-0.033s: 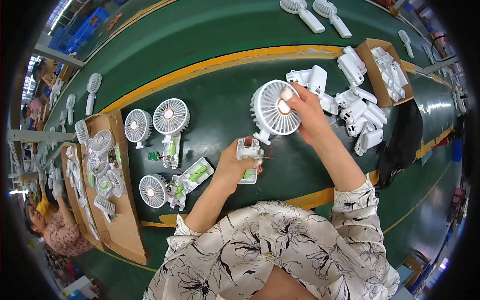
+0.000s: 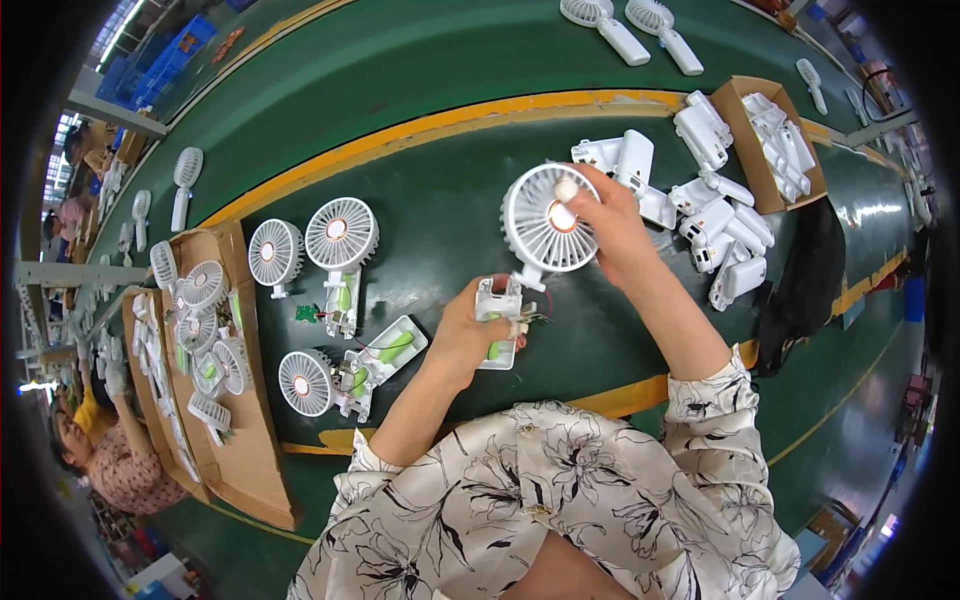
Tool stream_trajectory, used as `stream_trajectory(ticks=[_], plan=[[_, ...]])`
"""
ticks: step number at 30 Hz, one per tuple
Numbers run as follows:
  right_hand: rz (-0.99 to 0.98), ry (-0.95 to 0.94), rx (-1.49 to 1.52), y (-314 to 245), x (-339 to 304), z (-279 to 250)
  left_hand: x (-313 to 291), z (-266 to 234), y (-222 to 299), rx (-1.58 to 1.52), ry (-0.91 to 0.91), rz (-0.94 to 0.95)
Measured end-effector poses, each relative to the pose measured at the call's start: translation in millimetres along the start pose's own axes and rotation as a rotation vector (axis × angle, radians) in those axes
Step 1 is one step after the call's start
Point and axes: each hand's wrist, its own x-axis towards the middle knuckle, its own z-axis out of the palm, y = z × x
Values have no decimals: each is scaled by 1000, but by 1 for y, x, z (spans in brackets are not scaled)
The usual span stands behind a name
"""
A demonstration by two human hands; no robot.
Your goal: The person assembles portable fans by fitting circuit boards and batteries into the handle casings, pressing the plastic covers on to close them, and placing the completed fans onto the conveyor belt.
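My right hand [image 2: 612,222] grips a white round fan head [image 2: 548,240] by its rim, thumb over the front grille and wearing a pale fingertip cover. Below it, my left hand [image 2: 474,330] is closed round an open white fan handle shell [image 2: 497,300]. A green battery [image 2: 493,350] and thin wires [image 2: 530,318] show in that shell. The fan head's short neck hangs just above the shell's upper end; whether they touch I cannot tell. To the left lie more fan heads [image 2: 342,232], some joined to opened handles with green batteries [image 2: 396,347].
A cardboard tray [image 2: 262,440] of fan heads stands at the left. White handle shells [image 2: 712,228] are piled at the right beside a cardboard box [image 2: 738,105] of white parts and a black cloth [image 2: 800,290]. Finished-looking fans [image 2: 672,40] lie on the green belt beyond. A co-worker [image 2: 125,455] sits far left.
The fan head in my right hand has shifted very slightly left and down. My left hand and the handle shell have barely moved.
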Motion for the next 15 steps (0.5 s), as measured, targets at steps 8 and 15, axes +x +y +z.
stream_trajectory(ticks=[8, 15], plan=[[-71, -103, -277, 24, 7, 6, -1, 0, -8, 97, -156, 15], [-238, -37, -339, 34, 2, -2, 7, 6, -12, 200, -74, 209]])
